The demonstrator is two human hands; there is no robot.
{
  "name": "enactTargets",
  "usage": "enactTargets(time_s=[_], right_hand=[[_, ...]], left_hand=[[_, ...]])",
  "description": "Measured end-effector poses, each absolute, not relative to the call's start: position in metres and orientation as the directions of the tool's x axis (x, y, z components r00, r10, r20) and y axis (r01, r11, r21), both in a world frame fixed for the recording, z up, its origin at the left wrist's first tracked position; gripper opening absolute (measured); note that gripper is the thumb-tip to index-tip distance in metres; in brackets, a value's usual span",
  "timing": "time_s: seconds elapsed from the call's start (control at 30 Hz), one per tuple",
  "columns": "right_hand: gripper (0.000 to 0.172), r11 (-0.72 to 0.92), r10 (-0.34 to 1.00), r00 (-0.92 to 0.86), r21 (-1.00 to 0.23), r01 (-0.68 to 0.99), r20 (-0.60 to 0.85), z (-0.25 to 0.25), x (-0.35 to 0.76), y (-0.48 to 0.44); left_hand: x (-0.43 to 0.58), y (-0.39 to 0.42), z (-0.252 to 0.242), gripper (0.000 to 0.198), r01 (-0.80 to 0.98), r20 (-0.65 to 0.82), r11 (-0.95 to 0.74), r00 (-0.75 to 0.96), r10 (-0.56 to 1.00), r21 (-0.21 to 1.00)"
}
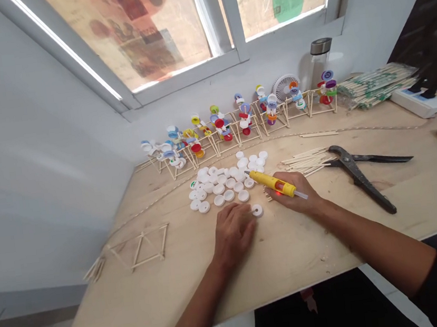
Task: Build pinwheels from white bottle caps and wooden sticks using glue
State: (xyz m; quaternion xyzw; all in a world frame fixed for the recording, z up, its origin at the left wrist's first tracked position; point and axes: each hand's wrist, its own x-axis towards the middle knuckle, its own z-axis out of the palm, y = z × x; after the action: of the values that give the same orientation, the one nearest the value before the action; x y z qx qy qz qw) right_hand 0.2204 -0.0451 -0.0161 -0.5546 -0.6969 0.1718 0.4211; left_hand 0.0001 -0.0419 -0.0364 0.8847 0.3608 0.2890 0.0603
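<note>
While one white cap (256, 210) lies on the counter (293, 250) just in front of the heap, I see my left hand (232, 230) resting loose and flat, fingertips touching the cap's edge. My right hand (296, 192) is clenched around a yellow pen-shaped tool (272, 182), its tip pointing toward the heap of white caps (224, 181). Loose sticks (306, 162) and black pliers (357, 175) lie to the right. Farther back, stick frames (237, 124) carrying coloured caps line the wall; a stick triangle (145, 247) sits left.
</note>
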Motion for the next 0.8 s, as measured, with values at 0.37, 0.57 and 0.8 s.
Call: enactTargets(time_s=[0.37, 0.57, 0.8], right_hand=[[0.023, 0.310, 0.897, 0.060, -0.719, 0.622, 0.438, -0.011, 0.230, -0.043], [0.023, 0.293, 0.899, 0.091, -0.742, 0.603, 0.428, -0.007, 0.233, -0.044], [0.027, 0.255, 0.876, 0.205, -0.780, 0.572, 0.437, -0.004, 0.239, -0.042]], left_hand=[[0.022, -0.041, -0.030, 0.018, 0.632, 0.401, -0.723, 0.607, 0.686, 0.279], [0.030, -0.044, -0.029, 0.024, 0.675, 0.429, -0.685, 0.552, 0.715, 0.274], [0.044, -0.044, -0.024, 0.011, 0.654, 0.453, -0.714, 0.573, 0.683, 0.250]])
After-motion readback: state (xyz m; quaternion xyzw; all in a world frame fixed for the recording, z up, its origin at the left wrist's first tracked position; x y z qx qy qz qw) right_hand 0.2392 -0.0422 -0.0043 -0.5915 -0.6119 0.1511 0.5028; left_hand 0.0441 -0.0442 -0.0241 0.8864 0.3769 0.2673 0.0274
